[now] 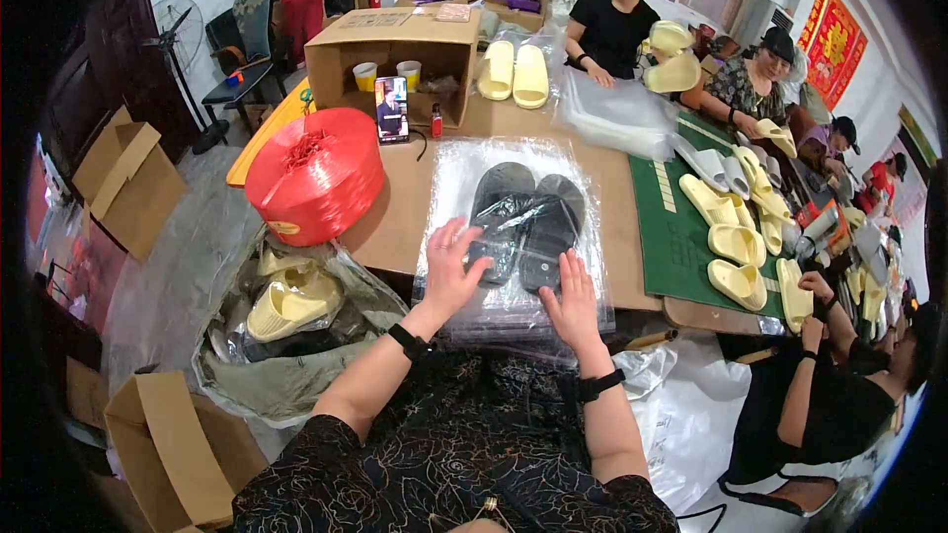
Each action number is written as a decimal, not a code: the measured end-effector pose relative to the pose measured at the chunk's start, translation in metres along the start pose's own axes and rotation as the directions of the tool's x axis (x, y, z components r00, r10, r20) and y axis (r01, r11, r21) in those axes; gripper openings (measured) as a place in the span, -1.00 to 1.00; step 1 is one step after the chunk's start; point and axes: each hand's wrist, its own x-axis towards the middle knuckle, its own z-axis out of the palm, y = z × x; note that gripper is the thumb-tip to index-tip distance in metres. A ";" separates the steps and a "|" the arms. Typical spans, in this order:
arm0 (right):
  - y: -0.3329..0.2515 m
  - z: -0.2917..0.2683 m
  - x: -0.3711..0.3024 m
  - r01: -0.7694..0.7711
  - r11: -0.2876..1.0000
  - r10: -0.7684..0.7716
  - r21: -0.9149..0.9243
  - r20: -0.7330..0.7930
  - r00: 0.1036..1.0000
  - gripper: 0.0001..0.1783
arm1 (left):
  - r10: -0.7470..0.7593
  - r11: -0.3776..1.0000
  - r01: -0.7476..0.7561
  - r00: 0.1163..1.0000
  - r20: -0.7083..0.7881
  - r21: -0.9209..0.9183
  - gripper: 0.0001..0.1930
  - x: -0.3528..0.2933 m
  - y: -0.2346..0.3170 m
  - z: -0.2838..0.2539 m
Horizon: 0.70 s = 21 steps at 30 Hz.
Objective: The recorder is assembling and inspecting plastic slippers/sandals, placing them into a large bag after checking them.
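A pair of black slippers lies side by side in a clear plastic bag, on a stack of similar bags at the table's front edge. On the left slipper and the plastic beside it rests my left hand, fingers spread and thumb out. My right hand lies over the bag's lower right part, by the heel of the right slipper, with its fingers stretched forward. Neither hand grips anything.
Left of the bags stands a big roll of red plastic twine; behind are a phone and a cardboard box. Pale yellow slippers and more bags lie beyond. Co-workers handle slippers along the green mat. A sack sits lower left.
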 end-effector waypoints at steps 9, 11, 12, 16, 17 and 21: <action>0.003 0.001 -0.002 -0.003 1.000 0.003 0.007 -0.032 0.999 -0.20 | -0.553 0.829 0.476 0.772 0.313 0.292 -0.24 0.033 -0.002 -0.015; 0.000 0.000 0.000 -0.004 1.000 0.004 -0.004 -0.027 1.000 -0.21 | -0.510 0.850 0.425 0.812 0.285 0.311 -0.30 0.033 -0.013 -0.009; -0.002 0.000 0.000 0.000 1.000 0.000 -0.003 -0.028 1.000 -0.21 | -0.494 0.850 0.396 0.828 0.265 0.347 -0.30 0.034 -0.018 -0.006; 0.003 0.004 -0.001 -0.007 1.000 0.007 0.005 -0.044 0.999 -0.21 | -0.485 0.874 0.469 0.826 0.286 0.126 -0.48 0.046 -0.010 -0.004; 0.001 0.005 0.001 0.000 1.000 0.000 0.007 -0.056 0.998 -0.21 | -0.494 0.845 0.533 0.811 0.312 -0.046 -0.54 0.045 -0.016 -0.001; 0.008 -0.005 -0.001 0.037 0.994 -0.030 0.107 -0.062 0.998 -0.25 | -0.564 0.716 0.651 0.752 0.340 -0.252 -0.33 0.035 -0.010 0.008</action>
